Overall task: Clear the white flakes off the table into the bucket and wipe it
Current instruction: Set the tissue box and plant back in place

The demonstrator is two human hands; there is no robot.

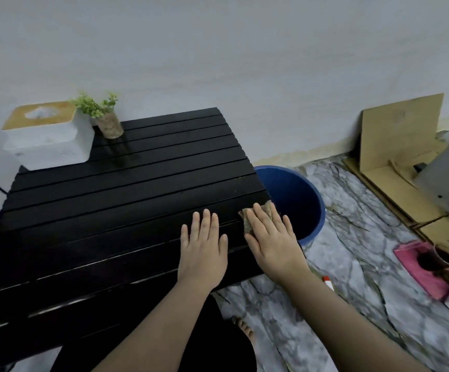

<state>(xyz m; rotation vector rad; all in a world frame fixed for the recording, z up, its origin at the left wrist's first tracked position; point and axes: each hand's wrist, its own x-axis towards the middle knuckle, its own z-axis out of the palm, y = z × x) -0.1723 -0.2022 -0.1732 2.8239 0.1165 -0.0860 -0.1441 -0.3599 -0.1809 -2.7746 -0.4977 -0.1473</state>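
Observation:
The black slatted table (105, 210) fills the left and middle of the head view. No white flakes show on its slats. My right hand (271, 240) lies flat at the table's right edge, pressing down a brownish cloth (248, 225) whose corners stick out past the fingers. My left hand (204, 251) rests flat on the slats just to its left, fingers apart, holding nothing. The blue bucket (311, 208) stands on the floor right against the table's right edge, beyond my right hand. Its inside looks dark.
A white tissue box (49, 140) with a wooden lid and a small potted plant (108, 122) stand at the table's far left corner. Cardboard sheets (397, 140) lean on the wall at right. A pink item (427, 269) and a small tube (328, 283) lie on the marbled floor.

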